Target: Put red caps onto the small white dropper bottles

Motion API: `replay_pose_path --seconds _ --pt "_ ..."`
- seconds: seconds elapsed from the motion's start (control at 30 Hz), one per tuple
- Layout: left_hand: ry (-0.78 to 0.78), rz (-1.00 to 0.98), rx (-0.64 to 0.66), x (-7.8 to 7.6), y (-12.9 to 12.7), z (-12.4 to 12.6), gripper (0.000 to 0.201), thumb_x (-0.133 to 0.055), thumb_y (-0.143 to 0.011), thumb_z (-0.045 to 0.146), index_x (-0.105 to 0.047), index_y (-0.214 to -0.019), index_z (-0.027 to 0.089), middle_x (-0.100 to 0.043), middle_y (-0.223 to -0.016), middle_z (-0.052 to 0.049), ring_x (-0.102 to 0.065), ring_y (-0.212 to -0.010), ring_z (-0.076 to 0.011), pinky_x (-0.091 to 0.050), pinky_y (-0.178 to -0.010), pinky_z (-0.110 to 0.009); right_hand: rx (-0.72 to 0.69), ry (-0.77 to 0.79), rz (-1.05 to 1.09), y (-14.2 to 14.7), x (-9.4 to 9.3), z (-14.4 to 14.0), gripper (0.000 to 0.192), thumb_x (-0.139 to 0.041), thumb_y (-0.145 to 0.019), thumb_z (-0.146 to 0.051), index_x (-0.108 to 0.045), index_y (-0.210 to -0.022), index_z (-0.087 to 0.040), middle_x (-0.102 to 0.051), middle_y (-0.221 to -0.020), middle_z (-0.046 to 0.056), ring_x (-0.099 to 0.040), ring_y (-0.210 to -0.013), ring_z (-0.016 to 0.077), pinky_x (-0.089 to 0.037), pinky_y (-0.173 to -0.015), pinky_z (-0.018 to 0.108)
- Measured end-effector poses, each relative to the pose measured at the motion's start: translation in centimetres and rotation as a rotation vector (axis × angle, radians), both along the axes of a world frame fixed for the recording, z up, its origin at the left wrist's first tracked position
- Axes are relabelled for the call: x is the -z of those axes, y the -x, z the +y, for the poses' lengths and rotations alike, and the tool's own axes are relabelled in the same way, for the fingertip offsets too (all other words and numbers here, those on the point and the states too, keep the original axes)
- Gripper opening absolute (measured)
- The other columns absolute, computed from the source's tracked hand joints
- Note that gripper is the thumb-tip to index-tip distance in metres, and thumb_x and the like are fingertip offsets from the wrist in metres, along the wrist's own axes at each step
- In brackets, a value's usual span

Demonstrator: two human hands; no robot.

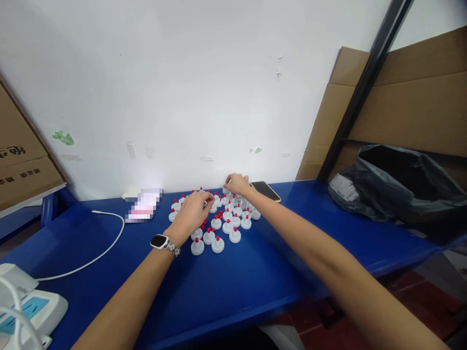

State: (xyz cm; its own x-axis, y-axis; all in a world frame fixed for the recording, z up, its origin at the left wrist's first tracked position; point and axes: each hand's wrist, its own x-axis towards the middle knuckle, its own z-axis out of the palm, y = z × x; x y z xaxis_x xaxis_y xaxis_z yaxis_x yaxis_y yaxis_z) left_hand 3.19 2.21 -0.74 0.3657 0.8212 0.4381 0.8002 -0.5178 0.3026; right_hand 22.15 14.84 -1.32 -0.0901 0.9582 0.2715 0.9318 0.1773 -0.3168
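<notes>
**Both hands among the red-tipped caps on the blue bench**

A white wall, scuffed and marked, runs behind a blue table (255, 287), with flattened cardboard (401, 97) leaning at the right and a carton (22, 170) at the left edge. From my seat I see a cluster of white caps with red tips (226, 221) standing upright on the table, close to the wall, most of them touching or just beside one another.

My left hand (191, 211) lies over the left part of the cluster, palm down, fingers curled onto the caps; I cannot tell whether it actually holds one. A wristwatch (162, 242) sits on that wrist. My right hand (238, 184) reaches to the far edge of the cluster, fingertips pinched narrow at a cap there, though the grip itself is too small to make out.

Just beside the right hand lies a dark phone (265, 190), flat on the table. A white cable (105, 243) curves across the left side towards a white device (32, 311) at the near corner. A black plastic bag (397, 184) slumps at the right, well apart from the caps.
</notes>
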Motion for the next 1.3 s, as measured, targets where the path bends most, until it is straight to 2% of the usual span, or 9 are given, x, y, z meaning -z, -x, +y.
replay_pose_path --seconds 0.2,0.33,0.47,0.53,0.63,0.8,0.9,1.1,1.3 --pt "-0.079 -0.061 0.017 0.8 0.4 0.5 0.026 -0.046 -0.096 0.033 -0.063 -0.109 0.02 -0.064 -0.108 -0.009 -0.06 -0.101 -0.027 -0.048 -0.088 -0.042 -0.059 -0.092 0.14 0.6 -0.8 -2.4 0.017 -0.055 -0.084 -0.023 -0.072 -0.084 -0.019 -0.075 -0.085 0.005 -0.066 -0.089 0.0204 -0.037 -0.095 0.039" --pt "-0.193 -0.118 0.022 0.7 0.1 -0.1 0.038 -0.055 -0.092 0.039 -0.055 -0.125 0.019 -0.057 -0.121 -0.011 -0.056 -0.111 -0.0283 -0.046 -0.095 -0.044 -0.291 -0.11 0.599 0.7 -0.8 -7.0 0.019 -0.06 -0.084 -0.034 -0.07 -0.085 -0.017 -0.072 -0.079 0.004 -0.065 -0.075 0.0172 -0.045 -0.075 0.03" --pt "-0.107 -0.134 0.067 0.7 0.4 -0.7 0.029 -0.054 -0.093 0.041 -0.058 -0.114 0.021 -0.064 -0.108 -0.007 -0.059 -0.103 -0.0269 -0.048 -0.089 -0.043 -0.433 -0.034 0.79 1.3 -0.2 -10.5 0.027 -0.06 -0.085 -0.042 -0.068 -0.083 -0.016 -0.071 -0.075 0.004 -0.062 -0.069 0.0162 -0.044 -0.066 0.028" --pt "-0.042 -0.155 0.095 0.8 0.9 -0.8 0.025 -0.051 -0.095 0.041 -0.059 -0.108 0.021 -0.065 -0.104 -0.007 -0.06 -0.101 -0.0258 -0.048 -0.086 -0.041 -0.404 -0.068 0.692 1.4 0.0 -11.4 0.029 -0.055 -0.088 -0.042 -0.069 -0.085 -0.017 -0.071 -0.077 0.004 -0.06 -0.072 0.0164 -0.043 -0.07 0.029" --pt "-0.008 -0.187 0.121 0.8 1.8 -0.9 0.025 -0.047 -0.097 0.04 -0.059 -0.107 0.02 -0.063 -0.107 -0.008 -0.059 -0.102 -0.0242 -0.047 -0.089 -0.04 -0.372 -0.147 0.361 1.1 0.2 -11.8 0.022 -0.057 -0.087 -0.037 -0.071 -0.09 -0.021 -0.071 -0.087 0.004 -0.057 -0.085 0.02 -0.036 -0.084 0.036" --pt "0.053 -0.225 0.129 0.7 1.9 -1.0 0.03 -0.04 -0.1 0.041 -0.057 -0.11 0.019 -0.059 -0.109 -0.008 -0.059 -0.097 -0.0215 -0.048 -0.087 -0.038 -0.373 -0.068 -0.055 0.1 -0.1 -11.7 0.009 -0.065 -0.077 -0.027 -0.074 -0.079 -0.024 -0.068 -0.091 0.006 -0.05 -0.097 0.0263 -0.027 -0.088 0.041" --pt "0.072 -0.224 0.153 0.6 1.5 -1.2 0.031 -0.038 -0.101 0.041 -0.058 -0.111 0.019 -0.059 -0.109 -0.008 -0.059 -0.096 -0.0212 -0.048 -0.087 -0.038 -0.322 -0.038 -0.112 0.0 -0.4 -11.7 0.013 -0.065 -0.076 -0.023 -0.076 -0.082 -0.024 -0.066 -0.092 0.008 -0.048 -0.098 0.0271 -0.025 -0.087 0.041" --pt "0.076 -0.207 0.156 0.6 1.2 -1.2 0.033 -0.035 -0.101 0.041 -0.058 -0.11 0.019 -0.059 -0.106 -0.007 -0.059 -0.089 -0.0202 -0.048 -0.084 -0.038 -0.382 0.001 -0.138 0.4 -0.8 -11.8 0.017 -0.069 -0.077 -0.041 -0.076 -0.081 -0.026 -0.067 -0.09 0.006 -0.047 -0.099 0.0276 -0.024 -0.088 0.041" --pt "0.084 -0.195 0.173 0.6 1.1 -1.2 0.034 -0.035 -0.101 0.043 -0.058 -0.11 0.02 -0.06 -0.105 -0.007 -0.058 -0.088 -0.0199 -0.048 -0.083 -0.038 -0.411 0.101 -0.196 0.9 -1.0 -10.7 0.009 -0.071 -0.074 -0.032 -0.076 -0.075 -0.025 -0.072 -0.081 0.005 -0.048 -0.103 0.0308 -0.024 -0.09 0.044"
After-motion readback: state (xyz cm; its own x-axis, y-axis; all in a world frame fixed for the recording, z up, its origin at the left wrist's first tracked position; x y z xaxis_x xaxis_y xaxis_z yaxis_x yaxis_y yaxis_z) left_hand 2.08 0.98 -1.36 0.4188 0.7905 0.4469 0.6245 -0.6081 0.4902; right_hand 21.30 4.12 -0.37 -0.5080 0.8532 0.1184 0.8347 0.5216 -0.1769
